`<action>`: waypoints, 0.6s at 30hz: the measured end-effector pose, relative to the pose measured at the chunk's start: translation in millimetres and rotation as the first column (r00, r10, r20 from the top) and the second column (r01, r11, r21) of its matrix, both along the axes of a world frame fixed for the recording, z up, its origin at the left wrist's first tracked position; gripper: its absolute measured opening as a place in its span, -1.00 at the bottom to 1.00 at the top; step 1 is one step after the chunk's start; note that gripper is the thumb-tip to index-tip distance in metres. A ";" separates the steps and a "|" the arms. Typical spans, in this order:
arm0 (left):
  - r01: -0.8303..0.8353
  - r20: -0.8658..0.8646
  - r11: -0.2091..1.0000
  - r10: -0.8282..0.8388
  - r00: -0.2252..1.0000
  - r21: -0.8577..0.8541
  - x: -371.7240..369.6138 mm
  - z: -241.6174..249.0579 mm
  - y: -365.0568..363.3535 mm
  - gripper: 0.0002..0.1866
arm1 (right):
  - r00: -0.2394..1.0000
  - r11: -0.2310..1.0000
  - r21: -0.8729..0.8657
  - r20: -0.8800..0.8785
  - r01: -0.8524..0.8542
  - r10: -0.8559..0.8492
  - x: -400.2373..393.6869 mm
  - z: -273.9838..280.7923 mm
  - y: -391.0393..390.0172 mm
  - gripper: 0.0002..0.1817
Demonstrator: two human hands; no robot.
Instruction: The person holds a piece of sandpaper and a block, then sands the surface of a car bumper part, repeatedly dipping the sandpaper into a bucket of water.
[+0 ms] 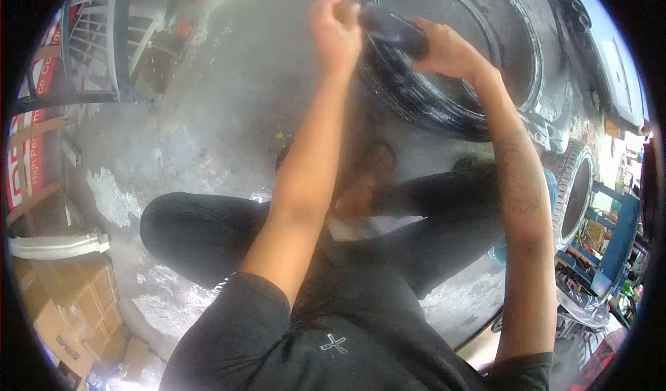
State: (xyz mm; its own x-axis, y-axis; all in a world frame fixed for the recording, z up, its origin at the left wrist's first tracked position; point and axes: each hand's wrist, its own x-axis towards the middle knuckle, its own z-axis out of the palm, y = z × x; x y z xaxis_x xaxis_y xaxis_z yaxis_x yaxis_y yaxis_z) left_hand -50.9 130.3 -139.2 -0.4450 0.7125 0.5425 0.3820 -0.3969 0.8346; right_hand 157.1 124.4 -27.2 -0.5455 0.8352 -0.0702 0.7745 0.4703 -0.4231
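Both hands are out over the floor in front of me, one at each end of a dark, smooth, bottle-like cylinder (pixel 394 29). My left hand (pixel 336 34) is closed around its narrower left end, the fingers slightly blurred. Wrapped about the thicker right end is my right hand (pixel 449 50). What the left fingers pinch at the tip is hidden. Directly beneath the cylinder lies a large black tyre (pixel 424 103), flat on the grey floor, its sidewall shiny and streaked as if wet.
My bent legs (pixel 444 197) rest on the stained concrete floor (pixel 208 134). A second tyre (pixel 574 190) stands upright at the right, near a blue metal frame (pixel 617 242). Cardboard boxes (pixel 76 301) are at lower left; a slatted white rack (pixel 97 41) stands at upper left.
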 end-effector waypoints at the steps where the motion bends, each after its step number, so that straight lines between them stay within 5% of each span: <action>1: -0.004 -0.003 1.000 0.004 1.000 0.016 1.1 -0.5 -4.3 -0.64 | 1.000 1.000 0.016 -0.003 -0.004 0.004 1.4 0.7 1.3 -0.29; 8: -0.004 -0.165 0.998 0.015 0.986 0.069 12.3 -8.3 -9.6 -0.68 | 0.999 0.998 -0.051 -0.013 0.034 -0.034 1.5 0.0 0.8 -0.29; 11: 0.083 -0.104 0.996 -0.078 0.992 0.038 6.6 -9.8 -32.2 -0.71 | 0.999 0.999 0.042 -0.028 -0.024 0.025 2.5 0.2 -1.7 -0.34; 18: 0.084 -0.089 0.996 -0.083 0.993 0.008 8.6 1.4 -28.0 -0.70 | 0.999 0.999 -0.037 -0.033 0.028 -0.029 -0.4 6.4 -3.8 -0.37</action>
State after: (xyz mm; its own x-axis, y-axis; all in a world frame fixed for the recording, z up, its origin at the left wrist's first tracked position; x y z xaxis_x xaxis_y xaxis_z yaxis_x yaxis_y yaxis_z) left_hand -42.3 102.3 -137.8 -0.3345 0.7387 0.5851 0.4191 -0.4396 0.7945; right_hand 156.7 120.7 -20.9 -0.5241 0.8476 -0.0836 0.7726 0.4318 -0.4654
